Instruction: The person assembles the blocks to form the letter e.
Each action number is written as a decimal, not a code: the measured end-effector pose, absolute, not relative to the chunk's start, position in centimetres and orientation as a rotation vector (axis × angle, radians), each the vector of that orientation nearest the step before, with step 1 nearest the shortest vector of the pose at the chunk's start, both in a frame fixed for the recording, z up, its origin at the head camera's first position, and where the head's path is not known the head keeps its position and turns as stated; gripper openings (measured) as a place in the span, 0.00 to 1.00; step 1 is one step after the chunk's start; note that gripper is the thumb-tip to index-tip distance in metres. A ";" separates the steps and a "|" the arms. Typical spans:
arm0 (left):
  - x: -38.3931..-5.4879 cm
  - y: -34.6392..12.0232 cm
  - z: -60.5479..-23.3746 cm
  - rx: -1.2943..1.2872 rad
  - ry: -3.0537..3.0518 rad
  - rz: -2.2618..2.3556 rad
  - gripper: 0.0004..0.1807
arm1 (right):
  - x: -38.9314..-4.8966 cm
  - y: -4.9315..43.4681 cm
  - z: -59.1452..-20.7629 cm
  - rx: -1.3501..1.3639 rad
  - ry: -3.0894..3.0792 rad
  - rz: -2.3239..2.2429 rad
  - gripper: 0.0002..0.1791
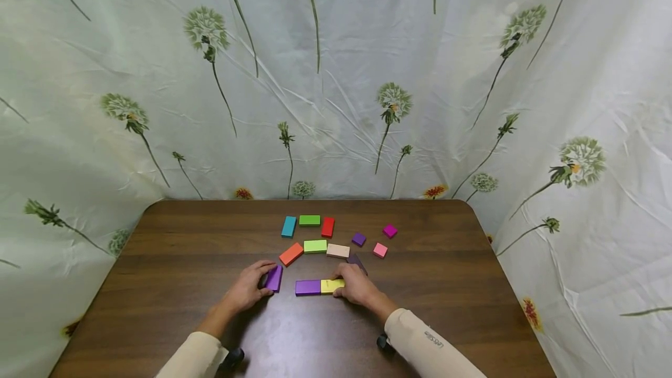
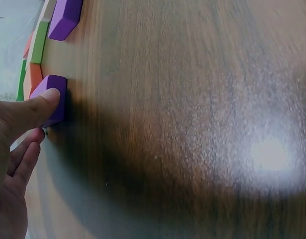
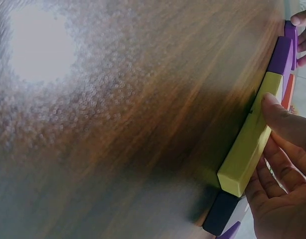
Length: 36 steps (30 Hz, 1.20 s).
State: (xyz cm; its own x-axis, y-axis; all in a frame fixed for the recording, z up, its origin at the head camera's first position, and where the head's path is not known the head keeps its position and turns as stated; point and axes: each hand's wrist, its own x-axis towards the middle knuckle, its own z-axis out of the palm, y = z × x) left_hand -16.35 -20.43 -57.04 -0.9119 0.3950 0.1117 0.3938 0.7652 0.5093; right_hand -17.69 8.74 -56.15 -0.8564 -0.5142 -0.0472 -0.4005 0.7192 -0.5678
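My left hand (image 1: 248,288) pinches a purple block (image 1: 274,279) between thumb and fingers; in the left wrist view the thumb lies on that purple block (image 2: 55,108). My right hand (image 1: 358,284) holds a yellow block (image 1: 329,286) by its long sides, thumb on the near side. End to end with the yellow block lies a second purple block (image 1: 307,287), to its left. A gap separates this pair from the block at my left hand. Partly hidden behind the right hand is a dark block (image 1: 358,262), seen beyond the yellow block's end in the right wrist view.
Behind the hands lie orange (image 1: 291,254), lime (image 1: 315,246) and beige (image 1: 338,251) blocks. Farther back are blue (image 1: 289,227), green (image 1: 310,220) and red (image 1: 328,227) ones. Small purple (image 1: 359,239), pink (image 1: 380,250) and magenta (image 1: 390,231) pieces sit right. A floral curtain (image 1: 336,104) hangs behind the table.
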 end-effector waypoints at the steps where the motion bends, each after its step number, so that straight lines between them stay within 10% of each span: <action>1: -16.4 -20.4 -57.1 0.652 2.944 0.847 0.28 | -17.7 8.7 -56.2 -0.731 2.719 -0.827 0.14; 36: -16.2 -20.0 -57.2 0.596 2.912 0.909 0.29 | -17.7 8.8 -56.4 -0.759 2.734 -0.836 0.15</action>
